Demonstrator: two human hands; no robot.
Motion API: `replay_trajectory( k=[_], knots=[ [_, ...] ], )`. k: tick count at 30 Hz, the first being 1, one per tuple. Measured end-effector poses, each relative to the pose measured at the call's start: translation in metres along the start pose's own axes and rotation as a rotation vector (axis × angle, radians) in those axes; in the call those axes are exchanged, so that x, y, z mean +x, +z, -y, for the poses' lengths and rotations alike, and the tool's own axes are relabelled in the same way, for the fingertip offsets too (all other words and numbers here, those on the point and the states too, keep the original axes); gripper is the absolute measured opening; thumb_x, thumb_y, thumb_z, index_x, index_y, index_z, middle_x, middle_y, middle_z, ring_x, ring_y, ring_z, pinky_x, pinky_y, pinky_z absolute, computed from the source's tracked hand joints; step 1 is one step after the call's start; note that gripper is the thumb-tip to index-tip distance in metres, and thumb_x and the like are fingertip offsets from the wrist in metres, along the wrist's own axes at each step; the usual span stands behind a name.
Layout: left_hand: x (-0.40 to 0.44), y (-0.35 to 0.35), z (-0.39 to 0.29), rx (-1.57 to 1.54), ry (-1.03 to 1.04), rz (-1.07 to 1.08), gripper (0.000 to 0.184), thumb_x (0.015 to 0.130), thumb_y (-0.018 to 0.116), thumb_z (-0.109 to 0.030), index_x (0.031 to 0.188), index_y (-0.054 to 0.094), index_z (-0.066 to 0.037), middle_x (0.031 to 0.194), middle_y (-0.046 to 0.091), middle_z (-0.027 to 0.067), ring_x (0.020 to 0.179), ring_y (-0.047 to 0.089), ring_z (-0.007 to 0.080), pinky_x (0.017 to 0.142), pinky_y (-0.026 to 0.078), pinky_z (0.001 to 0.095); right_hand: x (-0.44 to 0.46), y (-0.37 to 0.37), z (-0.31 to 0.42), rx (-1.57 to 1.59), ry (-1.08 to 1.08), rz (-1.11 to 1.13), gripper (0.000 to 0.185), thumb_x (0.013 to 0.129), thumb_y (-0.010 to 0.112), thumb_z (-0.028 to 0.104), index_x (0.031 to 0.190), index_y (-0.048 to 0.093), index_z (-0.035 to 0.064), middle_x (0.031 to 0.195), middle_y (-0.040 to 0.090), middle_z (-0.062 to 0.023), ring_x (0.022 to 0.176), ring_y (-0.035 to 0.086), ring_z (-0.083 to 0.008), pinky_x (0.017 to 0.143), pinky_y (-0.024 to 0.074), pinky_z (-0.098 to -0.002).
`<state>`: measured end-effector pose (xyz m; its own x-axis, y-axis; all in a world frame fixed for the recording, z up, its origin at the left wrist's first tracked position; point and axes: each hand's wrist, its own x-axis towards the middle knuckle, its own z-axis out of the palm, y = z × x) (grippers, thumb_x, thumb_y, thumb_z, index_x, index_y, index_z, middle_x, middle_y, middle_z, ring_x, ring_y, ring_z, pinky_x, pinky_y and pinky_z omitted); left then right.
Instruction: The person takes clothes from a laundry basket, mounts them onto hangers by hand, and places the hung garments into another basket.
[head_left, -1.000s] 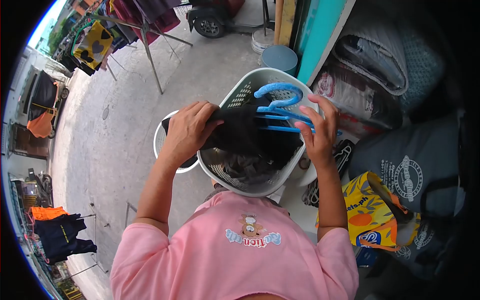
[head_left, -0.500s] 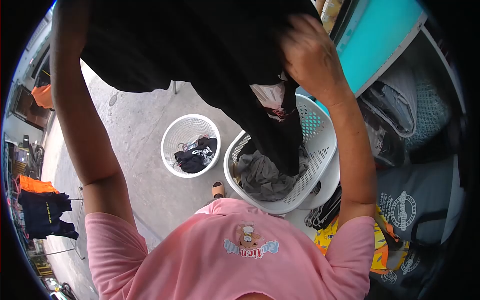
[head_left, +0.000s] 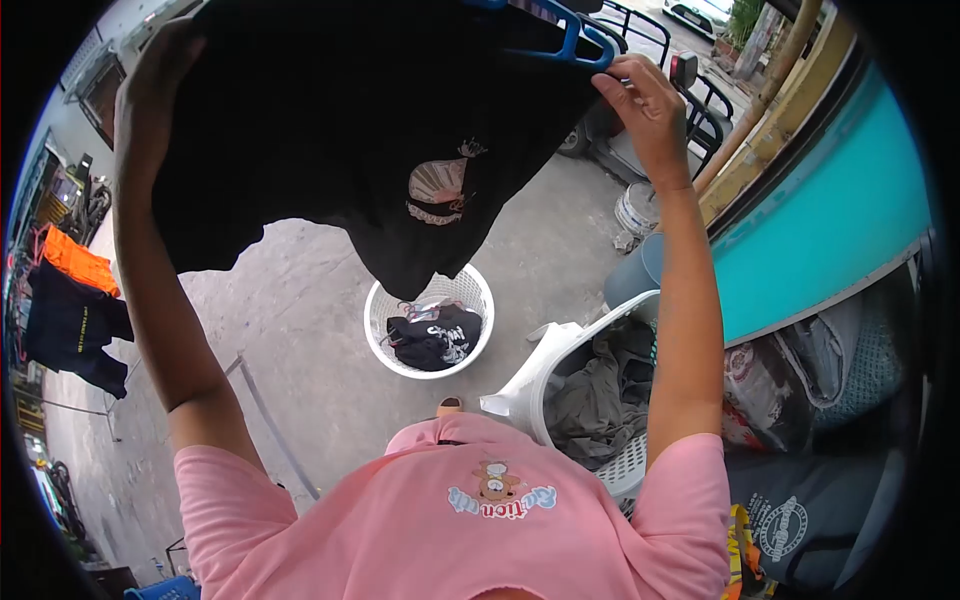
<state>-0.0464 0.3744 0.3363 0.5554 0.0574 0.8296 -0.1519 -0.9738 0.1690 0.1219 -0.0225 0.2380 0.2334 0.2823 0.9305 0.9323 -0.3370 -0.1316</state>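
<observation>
One blue hanger [head_left: 571,42] reappears against the garment [head_left: 330,130].

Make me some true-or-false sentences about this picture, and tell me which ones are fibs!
1. The black garment has a picture on it. True.
2. The black garment lies on the ground. False: it is held up.
3. The right hand is at one end of the blue hanger. True.
4. The round white basket has dark clothes in it. True.
5. Only the round white basket has clothes in it. False: the bigger white basket holds gray cloth.
6. The person wears green. False: it's a pink shirt.
</observation>
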Motion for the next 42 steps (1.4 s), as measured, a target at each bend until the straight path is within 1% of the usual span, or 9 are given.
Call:
replay_trajectory(
  k=[2, 10, 14, 18, 20, 28, 30, 33, 42],
  knots=[
    [-0.033, 0.015, 0.011, 0.033, -0.024, 0.069, 0.026, 0.088, 0.051, -0.031, 0.106, 0.058, -0.013, 0.090, 0.062, 0.0072, 0.084, 0.060, 0.0183, 0.076, 0.043, 0.0294, -0.020, 0.034, -0.010, 0.039, 0.050, 0.048, 0.017, 0.078, 0.067, 0.020, 0.082, 0.062, 0.0050, 0.081, 0.060, -0.0025, 0.070, 0.060, -0.0140, 0.061, 0.0499, -0.0224],
    [-0.118, 0.069, 0.027, 0.230, -0.122, 0.225, 0.019, 0.087, 0.052, -0.025, 0.101, 0.058, -0.013, 0.092, 0.064, 0.0088, 0.086, 0.061, 0.0266, 0.074, 0.047, 0.0345, -0.038, 0.120, 0.018, 0.095, 0.073, 0.284, 0.016, 0.078, 0.065, 0.015, 0.077, 0.055, 0.0024, 0.082, 0.055, -0.0077, 0.069, 0.057, -0.0244, 0.063, 0.0477, -0.0318],
    [-0.139, 0.095, 0.032, 0.118, -0.267, 0.194, 0.019, 0.085, 0.054, -0.022, 0.099, 0.059, -0.011, 0.090, 0.064, 0.0095, 0.084, 0.061, 0.0270, 0.071, 0.046, 0.0346, -0.025, 0.137, 0.054, 0.449, 0.165, 0.185, 0.021, 0.080, 0.062, 0.017, 0.098, 0.055, 0.0100, 0.094, 0.057, -0.0108, 0.083, 0.060, -0.0280, 0.072, 0.0473, -0.0347],
    [-0.156, 0.110, 0.039, 0.002, -0.332, 0.157, 0.018, 0.084, 0.055, -0.020, 0.098, 0.059, -0.009, 0.087, 0.063, 0.0103, 0.083, 0.060, 0.0279, 0.070, 0.046, 0.0342, -0.050, 0.148, 0.003, 0.010, 0.039, 0.182, 0.030, 0.080, 0.061, 0.018, 0.109, 0.054, 0.0126, 0.099, 0.058, -0.0127, 0.087, 0.059, -0.0291, 0.078, 0.0458, -0.0354],
    [-0.161, 0.115, 0.045, -0.024, -0.318, 0.176, 0.018, 0.085, 0.054, -0.020, 0.098, 0.060, -0.009, 0.088, 0.063, 0.0108, 0.083, 0.060, 0.0284, 0.071, 0.045, 0.0342, -0.073, 0.151, -0.004, 0.117, 0.388, 0.726, 0.031, 0.081, 0.060, 0.019, 0.109, 0.055, 0.0096, 0.096, 0.060, -0.0130, 0.088, 0.058, -0.0293, 0.079, 0.0438, -0.0340],
    [-0.174, 0.114, 0.100, -0.177, -0.456, 0.335, 0.024, 0.088, 0.048, -0.026, 0.102, 0.059, -0.009, 0.101, 0.061, 0.0108, 0.092, 0.058, 0.0281, 0.078, 0.044, 0.0334, -0.102, 0.155, -0.017, 0.523, 0.750, 0.387, 0.019, 0.080, 0.061, 0.017, 0.095, 0.062, 0.0050, 0.079, 0.059, -0.0081, 0.079, 0.057, -0.0169, 0.071, 0.0415, -0.0269],
    [-0.172, 0.122, 0.077, -0.107, -0.269, 0.287, 0.025, 0.087, 0.050, -0.027, 0.104, 0.060, -0.011, 0.105, 0.059, 0.0106, 0.094, 0.057, 0.0285, 0.080, 0.045, 0.0342, -0.104, 0.161, -0.017, 0.408, 0.709, 0.364, 0.019, 0.079, 0.062, 0.017, 0.095, 0.063, 0.0065, 0.079, 0.059, -0.0088, 0.077, 0.057, -0.0186, 0.071, 0.0420, -0.0278],
    [-0.178, 0.147, 0.072, -0.027, -0.373, 0.496, 0.027, 0.086, 0.053, -0.022, 0.108, 0.058, -0.007, 0.111, 0.057, 0.0111, 0.099, 0.055, 0.0267, 0.086, 0.043, 0.0335, -0.114, 0.173, -0.011, 0.315, 0.639, 0.305, 0.020, 0.077, 0.064, 0.018, 0.094, 0.064, 0.0075, 0.079, 0.059, -0.0098, 0.077, 0.058, -0.0207, 0.070, 0.0425, -0.0293],
    [-0.223, 0.213, 0.103, -0.227, -0.457, 0.489, 0.021, 0.080, 0.056, -0.016, 0.099, 0.060, -0.006, 0.100, 0.057, 0.0128, 0.094, 0.055, 0.0312, 0.080, 0.044, 0.0367, -0.160, 0.199, -0.014, 0.208, 0.749, 0.299, 0.019, 0.072, 0.067, 0.017, 0.090, 0.065, 0.0094, 0.082, 0.060, -0.0093, 0.082, 0.058, -0.0253, 0.075, 0.0442, -0.0325]
  ],
)
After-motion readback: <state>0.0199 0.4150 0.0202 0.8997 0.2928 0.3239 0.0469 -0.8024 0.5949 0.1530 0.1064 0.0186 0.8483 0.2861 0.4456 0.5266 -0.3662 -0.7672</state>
